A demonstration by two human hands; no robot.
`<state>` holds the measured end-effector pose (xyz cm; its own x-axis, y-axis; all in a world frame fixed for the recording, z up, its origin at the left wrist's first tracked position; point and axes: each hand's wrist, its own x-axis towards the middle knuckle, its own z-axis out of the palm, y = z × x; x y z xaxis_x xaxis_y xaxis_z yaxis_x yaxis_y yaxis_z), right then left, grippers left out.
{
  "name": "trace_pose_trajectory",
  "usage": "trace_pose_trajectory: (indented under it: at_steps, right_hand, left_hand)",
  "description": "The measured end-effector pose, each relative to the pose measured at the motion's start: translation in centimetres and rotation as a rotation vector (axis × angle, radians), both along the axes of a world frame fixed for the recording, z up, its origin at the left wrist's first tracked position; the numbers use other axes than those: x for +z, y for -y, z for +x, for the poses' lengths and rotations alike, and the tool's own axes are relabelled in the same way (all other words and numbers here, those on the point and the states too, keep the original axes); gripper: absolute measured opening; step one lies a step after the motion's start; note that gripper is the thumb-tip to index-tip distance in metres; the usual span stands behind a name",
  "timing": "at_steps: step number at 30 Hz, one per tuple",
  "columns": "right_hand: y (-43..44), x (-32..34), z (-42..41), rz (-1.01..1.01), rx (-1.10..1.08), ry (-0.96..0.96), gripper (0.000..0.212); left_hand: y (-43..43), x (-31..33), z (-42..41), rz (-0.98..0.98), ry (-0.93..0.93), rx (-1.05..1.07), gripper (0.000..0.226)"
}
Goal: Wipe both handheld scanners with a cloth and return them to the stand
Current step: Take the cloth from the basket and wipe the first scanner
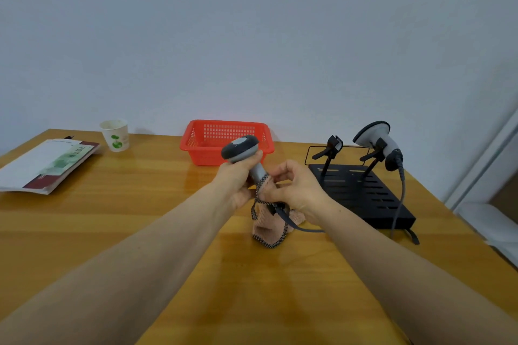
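At frame centre, the left hand (pixel 238 173) grips a grey handheld scanner (pixel 243 152) upright; the right hand (pixel 294 186) pinches a pink checker-edged cloth (pixel 270 228) against its handle above the wooden counter (pixel 126 204).

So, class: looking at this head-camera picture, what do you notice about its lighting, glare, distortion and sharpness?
Head view: soft, even light with only faint shadows; pale glare streaks on the glossy wooden table; wide-angle distortion stretches both forearms and bends the table edges; the left hand, right hand, held scanner and cloth look slightly soft; the print on the booklet is unreadable.
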<state>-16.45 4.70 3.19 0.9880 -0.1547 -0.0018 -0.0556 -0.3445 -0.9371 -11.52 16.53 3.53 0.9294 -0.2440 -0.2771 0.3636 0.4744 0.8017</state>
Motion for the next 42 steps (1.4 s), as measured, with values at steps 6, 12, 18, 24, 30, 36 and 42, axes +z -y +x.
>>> trace_pose_trajectory:
  at_steps: [6, 12, 18, 24, 30, 36, 42]
  right_hand:
    - [1.8, -0.3, -0.6, 0.122, 0.038, -0.016, 0.032]
    - [3.2, -0.8, -0.3, 0.176, -0.026, -0.074, 0.026]
    - [3.7, 0.2, -0.7, 0.28, -0.105, 0.009, 0.023]
    - [1.8, 0.1, -1.4, 0.065, -0.005, 0.137, 0.013]
    - [2.7, -1.5, -1.1, 0.092, -0.131, 0.075, 0.005]
    - [2.2, -0.5, -2.5, 0.157, 0.068, 0.116, 0.01]
    - [0.8, -1.2, -2.4, -0.031, -0.042, 0.188, 0.021]
  left_hand:
    - [0.2, -0.4, 0.1, 0.012, -0.002, -0.036, 0.017]
    - [0.0, -0.8, 0.4, 0.021, 0.002, -0.02, 0.017]
    - [0.0, -0.1, 0.5, -0.004, 0.013, 0.0, 0.031]
    - [0.4, 0.0, 0.2, 0.011, -0.014, 0.003, 0.025]
    - [-0.2, -0.1, -0.1, -0.023, -0.05, 0.032, 0.026]
    - [-0.4, 0.3, 0.0, -0.056, -0.114, 0.05, 0.05]
    - [0.2, 0.5, -0.3, -0.072, -0.198, 0.052, 0.063]
